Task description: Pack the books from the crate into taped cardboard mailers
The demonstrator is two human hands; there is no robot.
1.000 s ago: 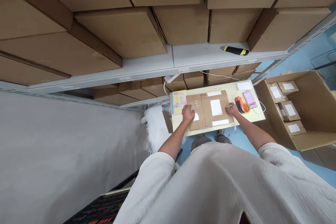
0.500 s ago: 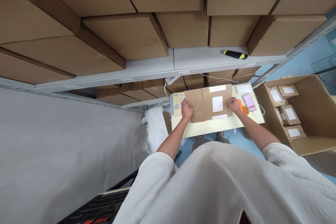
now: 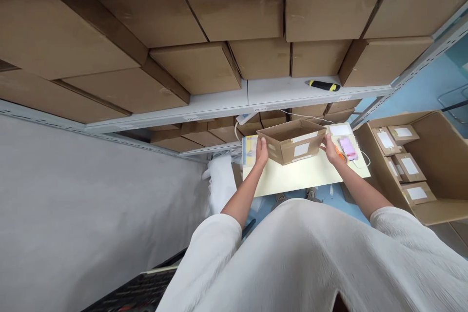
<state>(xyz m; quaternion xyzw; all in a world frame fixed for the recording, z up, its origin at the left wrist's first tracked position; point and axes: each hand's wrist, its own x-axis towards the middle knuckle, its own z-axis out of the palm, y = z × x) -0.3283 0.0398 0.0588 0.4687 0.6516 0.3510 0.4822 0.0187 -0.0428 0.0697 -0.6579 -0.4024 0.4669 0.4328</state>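
Observation:
A brown cardboard box, partly unfolded with its top open, stands over the pale yellow table. White labels show on its near side. At its left corner my left hand grips the cardboard, thumb upward. My right hand holds the box's right end between thumb and fingers. Just beside the right hand lies an orange tape dispenser, partly hidden by it. A pinkish-purple item, blurred out, rests to its right. The inside bottom of the box cannot be seen.
Stacked cardboard boxes fill the shelf above, where a black-and-yellow utility knife lies on the edge. A large open carton holding several small labelled boxes stands at right. White wrapping material is left of the table.
The flat cardboard has been lifted and spread into an open box shape. Both hands have shifted to its ends. The whole view has tilted slightly upward.

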